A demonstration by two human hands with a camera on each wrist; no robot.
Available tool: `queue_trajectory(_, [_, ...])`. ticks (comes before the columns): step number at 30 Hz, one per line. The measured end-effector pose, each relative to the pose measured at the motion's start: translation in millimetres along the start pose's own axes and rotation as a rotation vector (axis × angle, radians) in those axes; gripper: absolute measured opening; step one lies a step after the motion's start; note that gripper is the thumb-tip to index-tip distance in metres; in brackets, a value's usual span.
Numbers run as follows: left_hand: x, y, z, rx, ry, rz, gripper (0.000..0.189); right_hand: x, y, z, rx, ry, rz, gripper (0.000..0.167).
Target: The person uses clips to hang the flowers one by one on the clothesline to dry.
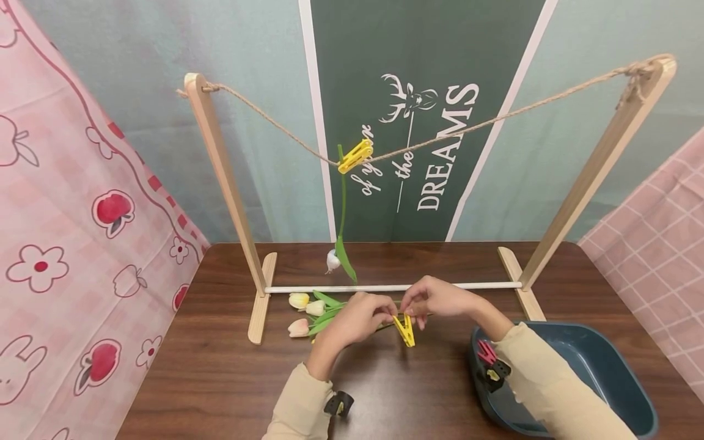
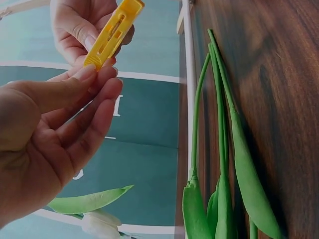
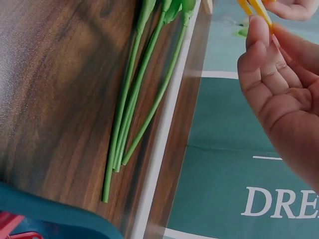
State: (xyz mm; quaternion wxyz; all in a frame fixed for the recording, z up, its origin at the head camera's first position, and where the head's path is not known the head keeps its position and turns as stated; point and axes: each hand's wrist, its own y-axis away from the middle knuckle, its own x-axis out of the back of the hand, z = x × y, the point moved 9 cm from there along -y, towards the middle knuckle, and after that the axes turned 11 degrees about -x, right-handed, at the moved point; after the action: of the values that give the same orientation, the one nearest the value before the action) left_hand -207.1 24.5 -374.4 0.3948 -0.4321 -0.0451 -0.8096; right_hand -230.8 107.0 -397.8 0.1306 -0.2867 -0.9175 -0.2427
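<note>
My left hand [image 1: 359, 319] and right hand [image 1: 440, 300] meet over the table and hold a yellow clothespin [image 1: 406, 331] between them. In the left wrist view, my left thumb and fingertips pinch one end of the clothespin [image 2: 113, 35]. The right thumb and a finger pinch its other leg in the right wrist view [image 3: 258, 11]. Below lie several artificial tulips [image 1: 299, 328], their green stems [image 3: 132, 109] pointing right. A white tulip [image 1: 333, 261] hangs head down from the rope, its stem under another yellow clothespin [image 1: 355, 156].
A sagging rope [image 1: 275, 125] joins two wooden posts [image 1: 225, 183] on feet, with a white rod [image 1: 330, 289] between them low down. At the right stands a dark blue basin [image 1: 621, 379], with a red clothespin [image 1: 486, 352] by its left side, partly beneath my right sleeve.
</note>
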Motion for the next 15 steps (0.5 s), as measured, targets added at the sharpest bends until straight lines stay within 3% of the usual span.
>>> queue_trajectory(7, [-0.9,-0.9,-2.7,0.037,0.004,0.003,0.005,3.8,1.3,6.3,-0.058,-0.091,0.010,0.013])
queue_trajectory(15, [4.6,5.0,-11.0,0.099,-0.043,0.037,0.013,22.9,5.9,21.7,-0.179,-0.223,0.161,0.020])
